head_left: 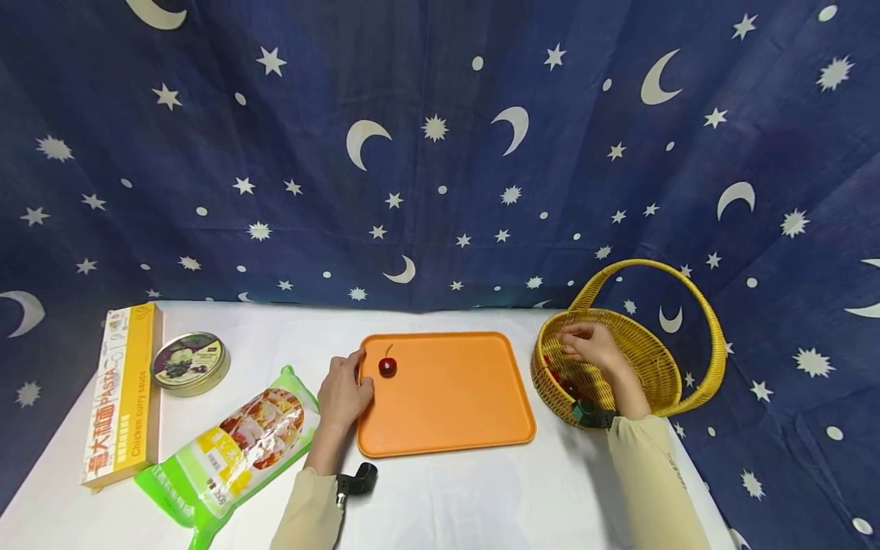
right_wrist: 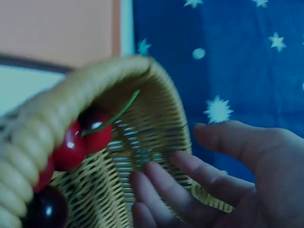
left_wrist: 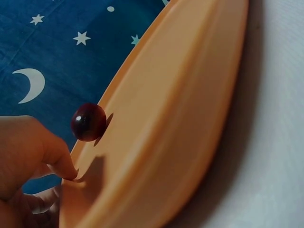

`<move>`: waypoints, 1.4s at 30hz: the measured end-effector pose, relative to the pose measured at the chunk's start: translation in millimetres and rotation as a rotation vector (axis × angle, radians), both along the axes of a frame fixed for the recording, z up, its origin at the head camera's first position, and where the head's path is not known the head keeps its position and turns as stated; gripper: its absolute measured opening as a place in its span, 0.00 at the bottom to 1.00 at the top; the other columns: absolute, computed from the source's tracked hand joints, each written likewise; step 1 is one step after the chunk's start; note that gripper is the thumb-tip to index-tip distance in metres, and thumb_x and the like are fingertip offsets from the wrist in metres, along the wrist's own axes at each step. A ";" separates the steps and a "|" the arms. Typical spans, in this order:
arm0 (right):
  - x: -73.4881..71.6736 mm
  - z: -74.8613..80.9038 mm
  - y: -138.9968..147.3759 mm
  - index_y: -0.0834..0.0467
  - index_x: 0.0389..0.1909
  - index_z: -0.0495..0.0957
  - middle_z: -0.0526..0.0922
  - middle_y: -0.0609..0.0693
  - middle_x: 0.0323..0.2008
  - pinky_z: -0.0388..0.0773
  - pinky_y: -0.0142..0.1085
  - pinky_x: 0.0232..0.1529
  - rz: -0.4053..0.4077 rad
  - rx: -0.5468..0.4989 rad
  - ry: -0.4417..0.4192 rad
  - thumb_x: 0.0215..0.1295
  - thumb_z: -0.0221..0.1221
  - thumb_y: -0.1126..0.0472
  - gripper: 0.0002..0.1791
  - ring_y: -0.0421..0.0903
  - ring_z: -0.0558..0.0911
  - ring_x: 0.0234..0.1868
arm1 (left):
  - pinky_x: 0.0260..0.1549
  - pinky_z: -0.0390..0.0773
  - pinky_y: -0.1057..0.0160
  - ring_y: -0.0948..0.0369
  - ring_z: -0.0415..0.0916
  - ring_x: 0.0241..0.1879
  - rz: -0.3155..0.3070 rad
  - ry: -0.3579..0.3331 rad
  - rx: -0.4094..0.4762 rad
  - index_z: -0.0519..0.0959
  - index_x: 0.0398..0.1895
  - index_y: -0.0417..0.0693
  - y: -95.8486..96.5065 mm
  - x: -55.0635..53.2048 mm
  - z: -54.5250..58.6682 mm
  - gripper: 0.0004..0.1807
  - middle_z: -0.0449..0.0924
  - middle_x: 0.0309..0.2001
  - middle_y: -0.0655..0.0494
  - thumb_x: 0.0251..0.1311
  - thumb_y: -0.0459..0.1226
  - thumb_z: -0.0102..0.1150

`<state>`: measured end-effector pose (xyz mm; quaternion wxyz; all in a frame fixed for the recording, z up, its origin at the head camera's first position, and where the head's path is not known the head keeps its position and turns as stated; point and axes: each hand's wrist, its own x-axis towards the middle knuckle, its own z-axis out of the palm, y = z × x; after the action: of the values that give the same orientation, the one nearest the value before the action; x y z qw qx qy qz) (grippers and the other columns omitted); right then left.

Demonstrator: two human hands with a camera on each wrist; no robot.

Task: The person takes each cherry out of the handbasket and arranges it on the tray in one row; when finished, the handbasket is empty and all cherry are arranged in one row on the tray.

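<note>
My left hand [head_left: 346, 389] grips the left edge of an orange tray [head_left: 450, 393], its thumb over the rim. Near that thumb, a dark red cherry [head_left: 388, 367] with a stem lies on the tray; the left wrist view shows the cherry [left_wrist: 89, 122] just past the thumb. On the right, my right hand [head_left: 593, 345] is over the mouth of a yellow wicker basket [head_left: 715, 336], holding nothing, fingers loosely bent and apart. Several cherries [right_wrist: 71, 147], red and dark, sit against the basket's inner side, one with a green stem. The basket's rim hides part of them.
At the left of the white table [head_left: 440, 504] stand a yellow and white pasta box [head_left: 124, 397] and a round tin [head_left: 191, 364]. A green food bag [head_left: 234, 451] lies between them and my left arm. Behind hangs a dark blue curtain [head_left: 440, 214] with moons and stars.
</note>
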<state>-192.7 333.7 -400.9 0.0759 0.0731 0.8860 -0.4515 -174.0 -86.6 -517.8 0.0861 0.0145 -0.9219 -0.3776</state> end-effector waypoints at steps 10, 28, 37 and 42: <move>-26.1 -21.9 27.2 0.79 0.54 0.72 0.86 0.57 0.40 0.81 0.44 0.45 0.195 -0.175 -0.343 0.72 0.50 0.66 0.19 0.49 0.86 0.39 | 0.29 0.74 0.49 0.47 0.73 0.29 -0.008 0.014 0.002 0.75 0.63 0.40 0.1 1.3 0.3 0.31 0.73 0.44 0.38 0.51 0.33 0.55; -30.9 -28.8 24.5 0.78 0.56 0.71 0.86 0.50 0.35 0.82 0.39 0.42 0.238 -0.292 -0.313 0.66 0.57 0.71 0.21 0.42 0.85 0.36 | 0.28 0.73 0.49 0.47 0.73 0.29 0.010 0.047 0.004 0.77 0.62 0.40 0.9 2.1 -2.1 0.30 0.73 0.42 0.39 0.50 0.32 0.56; -13.0 3.9 16.7 0.78 0.57 0.71 0.85 0.50 0.38 0.81 0.42 0.44 0.210 -0.202 -0.132 0.62 0.63 0.69 0.25 0.46 0.85 0.39 | 0.27 0.73 0.49 0.47 0.74 0.29 0.000 0.043 0.005 0.76 0.62 0.40 -0.9 1.7 -2.7 0.31 0.73 0.42 0.39 0.49 0.33 0.56; -1.7 22.6 -3.0 0.77 0.55 0.73 0.83 0.62 0.41 0.81 0.35 0.39 0.234 -0.162 0.047 0.60 0.64 0.71 0.23 0.43 0.84 0.37 | 0.27 0.73 0.50 0.47 0.73 0.28 -0.005 0.053 0.005 0.77 0.62 0.39 -0.7 1.1 -2.2 0.30 0.73 0.42 0.39 0.49 0.33 0.56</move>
<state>-194.4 330.6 -378.3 0.1126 -0.0475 0.8507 -0.5112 -172.9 -87.4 -520.0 0.1095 0.0024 -0.9184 -0.3802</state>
